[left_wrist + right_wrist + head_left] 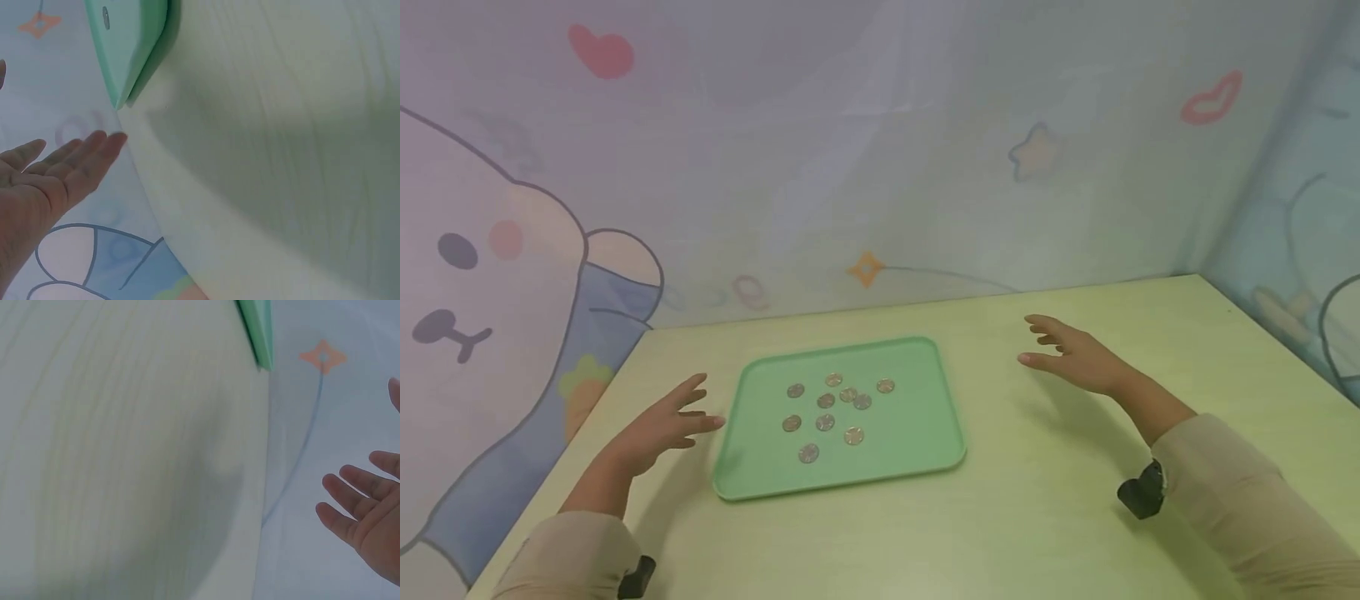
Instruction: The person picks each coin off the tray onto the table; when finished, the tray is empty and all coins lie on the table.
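A green tray (917,433) lies flat in the middle of the pale table, with several silver coins (825,422) scattered on it. My left hand (666,425) hovers just left of the tray's left edge, fingers straight, holding nothing. My right hand (1071,354) hovers to the right of the tray, apart from it, fingers spread and empty. In the left wrist view the left hand's fingers (69,165) reach toward a corner of the tray (134,44). The right wrist view shows the right hand's fingers (359,500) open and a tray edge (259,331).
The pale yellow-green table (1060,517) is walled at the back and sides by a cartoon-printed cloth (850,167). A black wrist-worn camera mount (1142,490) sits at the right sleeve. The table's left edge runs close to my left arm.
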Tool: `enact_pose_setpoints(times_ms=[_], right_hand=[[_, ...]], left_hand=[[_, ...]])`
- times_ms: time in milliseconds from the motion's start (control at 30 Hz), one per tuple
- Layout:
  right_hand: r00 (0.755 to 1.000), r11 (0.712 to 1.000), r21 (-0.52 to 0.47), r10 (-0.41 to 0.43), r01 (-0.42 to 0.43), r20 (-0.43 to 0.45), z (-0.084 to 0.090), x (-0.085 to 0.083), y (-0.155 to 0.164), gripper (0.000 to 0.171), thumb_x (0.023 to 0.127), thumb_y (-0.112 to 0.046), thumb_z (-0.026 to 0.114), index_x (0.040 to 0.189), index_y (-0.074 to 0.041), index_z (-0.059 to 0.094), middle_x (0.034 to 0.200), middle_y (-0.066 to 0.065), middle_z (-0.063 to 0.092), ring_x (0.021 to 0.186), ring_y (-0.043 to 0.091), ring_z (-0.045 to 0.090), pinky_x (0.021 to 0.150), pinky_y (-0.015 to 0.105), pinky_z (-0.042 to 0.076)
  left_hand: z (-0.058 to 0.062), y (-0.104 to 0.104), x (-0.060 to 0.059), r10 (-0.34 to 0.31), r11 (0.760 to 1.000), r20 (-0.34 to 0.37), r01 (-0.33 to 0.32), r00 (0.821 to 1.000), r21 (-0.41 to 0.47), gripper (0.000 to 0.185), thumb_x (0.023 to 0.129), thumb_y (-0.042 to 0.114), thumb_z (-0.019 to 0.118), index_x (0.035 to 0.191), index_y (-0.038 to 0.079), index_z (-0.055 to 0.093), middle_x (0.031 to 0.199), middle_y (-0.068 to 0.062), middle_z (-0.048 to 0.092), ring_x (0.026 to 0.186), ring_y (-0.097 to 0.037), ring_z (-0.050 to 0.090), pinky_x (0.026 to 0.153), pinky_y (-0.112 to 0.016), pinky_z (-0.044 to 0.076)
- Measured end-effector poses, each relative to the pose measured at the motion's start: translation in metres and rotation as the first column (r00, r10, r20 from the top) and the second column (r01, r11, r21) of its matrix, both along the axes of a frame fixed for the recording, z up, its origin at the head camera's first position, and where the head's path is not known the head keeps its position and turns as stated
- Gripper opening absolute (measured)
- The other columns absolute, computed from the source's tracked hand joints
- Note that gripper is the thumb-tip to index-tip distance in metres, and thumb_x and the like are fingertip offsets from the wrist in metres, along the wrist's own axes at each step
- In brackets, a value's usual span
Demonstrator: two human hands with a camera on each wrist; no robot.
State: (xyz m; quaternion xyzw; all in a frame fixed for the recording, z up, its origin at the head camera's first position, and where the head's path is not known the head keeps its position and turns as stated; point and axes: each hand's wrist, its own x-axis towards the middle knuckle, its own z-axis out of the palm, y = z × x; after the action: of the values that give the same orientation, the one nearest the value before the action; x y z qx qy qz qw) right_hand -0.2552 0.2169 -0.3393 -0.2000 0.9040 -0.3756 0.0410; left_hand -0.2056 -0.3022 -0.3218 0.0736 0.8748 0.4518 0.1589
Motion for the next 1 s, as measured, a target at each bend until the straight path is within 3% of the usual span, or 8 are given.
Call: enact_pose_setpoints(times_ms=[200,467,667,1000], right_hand=[[0.998,0.996,-0.087,0.025,-0.02,0.058,0.001,-0.012,-0.018,0.067,0.083,-0.044,0.05,0.134,-0.009,0.025,0.129,0.017,0.034,0.115,0.032,0.035,0.087,0.049,0.032],[0.99,0.977,-0.202,0.091,-0.069,0.103,-0.004,-0.021,-0.042,0.061,0.082,-0.039,0.054,0.13,-0.007,0.032,0.125,0.018,0.039,0.113,0.029,0.038,0.088,0.046,0.033],[0.984,0.96,-0.261,0.134,-0.099,0.118,-0.005,-0.027,-0.061,0.055,0.083,-0.034,0.056,0.126,-0.004,0.038,0.122,0.021,0.041,0.112,0.03,0.039,0.088,0.046,0.032],[0.963,0.956,-0.248,0.203,-0.156,0.178,-0.009,-0.033,-0.1,0.054,0.083,-0.029,0.057,0.124,0.0,0.04,0.116,0.018,0.047,0.107,0.028,0.043,0.086,0.042,0.035]], left_hand=[[-0.008,-0.004,-0.005,0.0,0.996,0.068,-0.006,0.998,0.089,0.086,0.082,0.023,0.058,0.138,0.004,-0.004,0.135,-0.031,0.007,0.114,-0.044,0.031,0.082,-0.044,0.039],[-0.019,-0.01,-0.01,-0.004,0.985,0.139,-0.02,0.99,0.173,0.082,0.083,0.014,0.057,0.138,0.004,-0.002,0.134,-0.031,0.012,0.115,-0.043,0.03,0.079,-0.041,0.043],[-0.023,-0.009,-0.015,-0.007,0.984,0.174,-0.025,0.985,0.179,0.081,0.082,0.01,0.057,0.138,0.001,-0.001,0.133,-0.032,0.015,0.115,-0.043,0.03,0.079,-0.041,0.043],[-0.028,-0.006,-0.017,-0.004,0.989,0.187,-0.024,0.982,0.147,0.079,0.081,0.006,0.057,0.136,-0.005,0.002,0.13,-0.035,0.017,0.107,-0.039,0.041,0.079,-0.043,0.042]])
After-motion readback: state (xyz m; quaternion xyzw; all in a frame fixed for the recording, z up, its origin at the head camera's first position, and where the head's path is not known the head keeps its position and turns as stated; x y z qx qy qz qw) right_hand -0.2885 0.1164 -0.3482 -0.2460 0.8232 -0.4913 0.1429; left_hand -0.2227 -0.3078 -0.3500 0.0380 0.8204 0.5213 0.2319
